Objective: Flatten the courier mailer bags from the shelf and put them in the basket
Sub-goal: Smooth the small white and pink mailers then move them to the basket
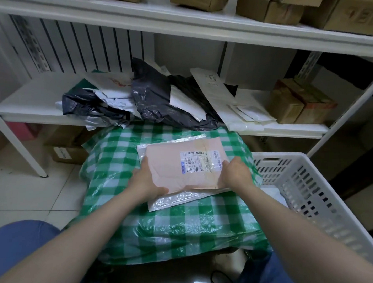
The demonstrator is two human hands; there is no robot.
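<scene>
Dim, even indoor light with soft shadows; wide-angle view bends the shelf (196, 25), edges slightly blurred.

Pink mailer (171, 163); green-white checked cover (185, 223); white basket (313, 188).

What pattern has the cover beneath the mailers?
Green-and-white checks on the cover, seen in head view.

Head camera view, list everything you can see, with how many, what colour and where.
shelf: one, white, behind
pink mailer: one, pink with white label, on the checked cover
bubble mailer: one, clear white, under the pink mailer
checked cover: one, green and white, in front of the shelf
crumpled mailer bags: several, black and white, middle shelf
basket: one, white, at the right
cardboard boxes: several, brown, top shelf and middle shelf's right end
left hand: grips pink mailer's left end
right hand: grips its right end
</scene>
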